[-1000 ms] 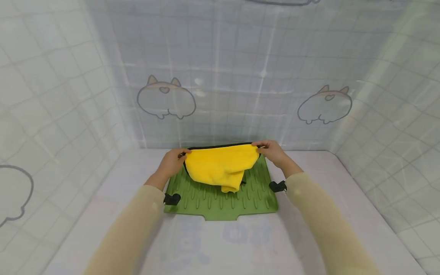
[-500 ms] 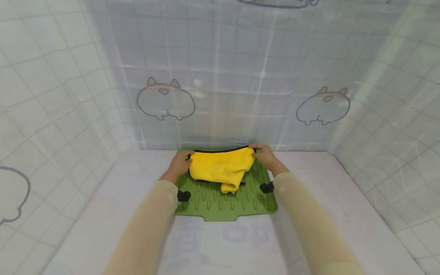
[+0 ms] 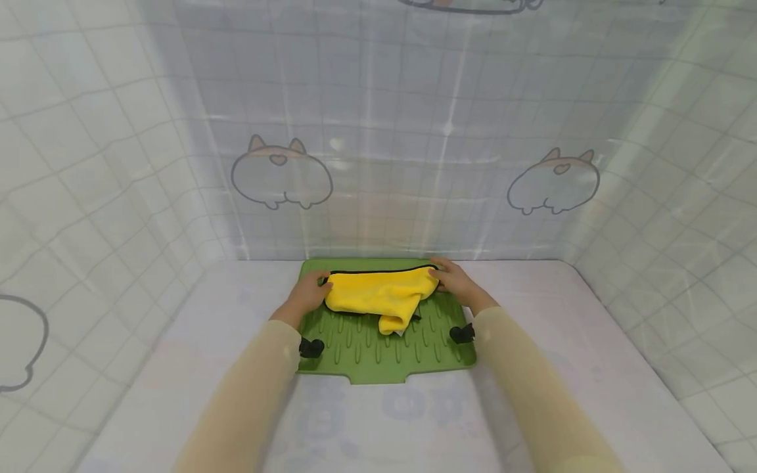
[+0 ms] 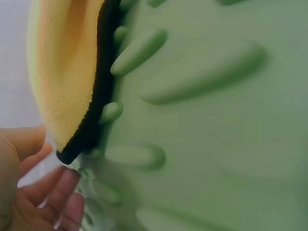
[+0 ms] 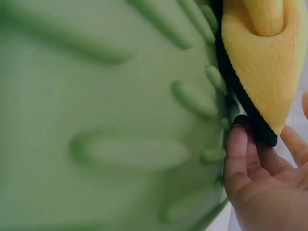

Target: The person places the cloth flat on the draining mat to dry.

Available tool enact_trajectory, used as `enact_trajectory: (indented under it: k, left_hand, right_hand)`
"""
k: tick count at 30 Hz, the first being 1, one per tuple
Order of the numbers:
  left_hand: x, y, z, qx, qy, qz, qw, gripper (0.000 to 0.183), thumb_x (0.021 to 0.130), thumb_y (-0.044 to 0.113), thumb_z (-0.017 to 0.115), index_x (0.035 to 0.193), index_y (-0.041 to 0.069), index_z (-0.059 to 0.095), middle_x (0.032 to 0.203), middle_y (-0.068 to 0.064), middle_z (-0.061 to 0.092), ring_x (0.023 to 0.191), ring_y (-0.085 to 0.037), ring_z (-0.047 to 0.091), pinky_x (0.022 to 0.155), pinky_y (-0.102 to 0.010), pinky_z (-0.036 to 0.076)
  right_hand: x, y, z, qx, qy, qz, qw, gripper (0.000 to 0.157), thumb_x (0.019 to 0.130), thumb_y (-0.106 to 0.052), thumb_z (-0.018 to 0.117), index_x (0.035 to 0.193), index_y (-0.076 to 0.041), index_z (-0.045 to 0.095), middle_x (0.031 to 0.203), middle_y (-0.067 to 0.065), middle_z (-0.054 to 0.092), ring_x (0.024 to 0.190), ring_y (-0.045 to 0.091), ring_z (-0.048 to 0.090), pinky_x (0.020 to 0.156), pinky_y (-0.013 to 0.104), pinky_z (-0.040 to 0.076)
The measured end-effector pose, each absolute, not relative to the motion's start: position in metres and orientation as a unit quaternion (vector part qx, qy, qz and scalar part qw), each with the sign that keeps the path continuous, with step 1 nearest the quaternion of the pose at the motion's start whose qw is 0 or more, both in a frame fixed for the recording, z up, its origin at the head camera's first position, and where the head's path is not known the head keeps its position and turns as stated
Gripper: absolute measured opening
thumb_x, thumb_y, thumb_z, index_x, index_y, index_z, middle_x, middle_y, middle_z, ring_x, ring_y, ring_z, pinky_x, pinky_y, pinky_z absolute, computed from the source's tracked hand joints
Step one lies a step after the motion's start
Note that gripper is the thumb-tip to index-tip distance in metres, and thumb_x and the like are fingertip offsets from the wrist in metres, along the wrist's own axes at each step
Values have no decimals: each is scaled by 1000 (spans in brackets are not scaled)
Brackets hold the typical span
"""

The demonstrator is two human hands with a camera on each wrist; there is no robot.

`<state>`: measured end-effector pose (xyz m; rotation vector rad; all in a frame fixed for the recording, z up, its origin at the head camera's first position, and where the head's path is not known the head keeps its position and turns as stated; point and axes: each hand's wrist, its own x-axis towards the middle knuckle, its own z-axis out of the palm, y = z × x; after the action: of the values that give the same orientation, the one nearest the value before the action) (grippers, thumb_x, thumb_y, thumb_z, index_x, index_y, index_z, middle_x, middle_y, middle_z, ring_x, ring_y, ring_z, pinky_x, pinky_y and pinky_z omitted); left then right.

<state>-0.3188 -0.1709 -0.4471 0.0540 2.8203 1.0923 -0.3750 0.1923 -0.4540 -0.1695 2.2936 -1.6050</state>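
A folded yellow plush cloth point(image 3: 378, 292) with a black edge lies across the upper part of a green ribbed mat point(image 3: 355, 358). At the cloth's left end is my left hand point(image 3: 309, 292); the left wrist view shows its thumb and fingers point(image 4: 57, 187) spread around the black-edged corner, the fingers loosely bent. My right hand point(image 3: 455, 279) is at the other end. In the right wrist view its fingertips point(image 5: 237, 139) reach under the corner, while the thumb point(image 5: 305, 103) stands apart from the cloth. A fold of cloth hangs toward me near the middle.
Green raised ribs point(image 5: 192, 98) cover the mat. It lies on a pale table surface point(image 3: 378, 433). A grid-patterned back wall point(image 3: 378, 164) and side walls point(image 3: 89, 263) enclose the space. A small black wrist device point(image 3: 311, 348) shows below each sleeve.
Both hands have lowered the cloth toward the mat and moved slightly inward and nearer. The cloth's far edge has dropped below the mat's back edge, and the fingers now lie looser around its corners.
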Motion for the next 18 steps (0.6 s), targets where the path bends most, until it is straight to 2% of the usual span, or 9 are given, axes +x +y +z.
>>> enact_trajectory:
  k: [5,10,15,18]
  left_hand:
    - [-303,-174,-442,20,930,361,60,47,108,25,47,146,-2,45,145,-27,47,129,-43,49,101,-55,45]
    - [-292,-176,-441,20,929,364,70,46,108,28,48,146,2,47,138,-26,54,123,-42,55,96,-54,49]
    - [-281,-177,-444,30,929,361,76,44,108,28,48,147,6,49,140,-25,53,126,-42,52,98,-56,47]
    - [-276,-177,-448,35,927,366,77,43,108,26,48,146,7,50,142,-26,51,130,-43,49,100,-57,45]
  right_hand:
    - [-370,204,-456,-70,800,-569,176,55,108,-28,49,157,-10,32,156,18,34,132,36,48,107,47,44]
    - [-364,213,-457,-68,790,-579,191,45,106,-25,52,147,-6,45,144,18,46,120,31,54,103,43,47]
    - [-358,216,-459,-72,778,-589,209,38,104,-20,57,140,-6,51,138,15,49,114,27,55,97,37,49]
    - [-352,218,-459,-90,775,-585,220,41,104,-16,57,142,-5,50,140,19,48,117,30,55,99,39,49]
